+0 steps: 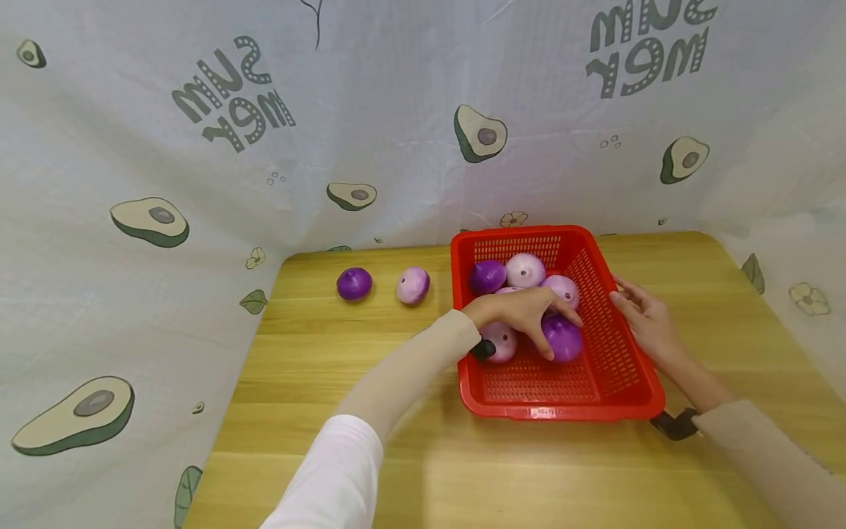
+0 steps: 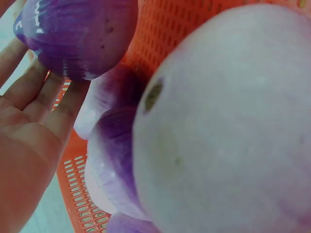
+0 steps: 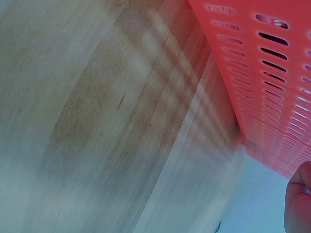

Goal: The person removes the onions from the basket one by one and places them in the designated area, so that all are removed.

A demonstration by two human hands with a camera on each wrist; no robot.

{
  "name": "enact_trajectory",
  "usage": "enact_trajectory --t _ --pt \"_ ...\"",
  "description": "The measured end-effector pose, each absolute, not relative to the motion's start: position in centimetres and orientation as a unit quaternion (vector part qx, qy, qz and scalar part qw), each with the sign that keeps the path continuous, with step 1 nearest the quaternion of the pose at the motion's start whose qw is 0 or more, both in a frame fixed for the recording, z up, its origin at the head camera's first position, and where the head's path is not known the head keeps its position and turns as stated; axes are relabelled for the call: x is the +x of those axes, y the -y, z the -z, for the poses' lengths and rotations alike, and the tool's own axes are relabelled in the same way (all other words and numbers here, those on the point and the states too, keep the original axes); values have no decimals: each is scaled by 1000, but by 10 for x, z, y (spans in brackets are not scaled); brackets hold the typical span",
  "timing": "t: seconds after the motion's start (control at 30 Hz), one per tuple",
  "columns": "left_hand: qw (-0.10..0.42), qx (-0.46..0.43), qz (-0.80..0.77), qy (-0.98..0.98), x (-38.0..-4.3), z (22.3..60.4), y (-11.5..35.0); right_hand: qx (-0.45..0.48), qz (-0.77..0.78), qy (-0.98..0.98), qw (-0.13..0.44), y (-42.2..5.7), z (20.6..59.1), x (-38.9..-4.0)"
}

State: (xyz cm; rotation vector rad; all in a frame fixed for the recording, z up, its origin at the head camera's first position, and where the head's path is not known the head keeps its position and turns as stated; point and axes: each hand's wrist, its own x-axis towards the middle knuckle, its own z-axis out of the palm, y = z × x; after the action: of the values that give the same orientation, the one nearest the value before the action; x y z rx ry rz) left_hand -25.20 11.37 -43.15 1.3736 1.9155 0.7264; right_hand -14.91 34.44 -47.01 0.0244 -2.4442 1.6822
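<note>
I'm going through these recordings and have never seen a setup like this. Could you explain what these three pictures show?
There is no machine here: a person works with two bare hands. The wide picture comes from a camera worn on the head, looking forward and down. The other two come from cameras on the wrists, each seeing what is near that hand.

On the wooden table stands a red basket with several onions inside. To its left lie a dark purple onion and a paler onion.

The left hand reaches into the basket and grips a purple onion. The right hand holds the basket's right rim.
</note>
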Motion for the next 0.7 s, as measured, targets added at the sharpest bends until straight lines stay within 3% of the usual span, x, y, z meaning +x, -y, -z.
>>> enact_trajectory --t 0.7 --pt "292 554 -328 -708 -262 406 -88 12 -581 810 80 -344 469 -150"
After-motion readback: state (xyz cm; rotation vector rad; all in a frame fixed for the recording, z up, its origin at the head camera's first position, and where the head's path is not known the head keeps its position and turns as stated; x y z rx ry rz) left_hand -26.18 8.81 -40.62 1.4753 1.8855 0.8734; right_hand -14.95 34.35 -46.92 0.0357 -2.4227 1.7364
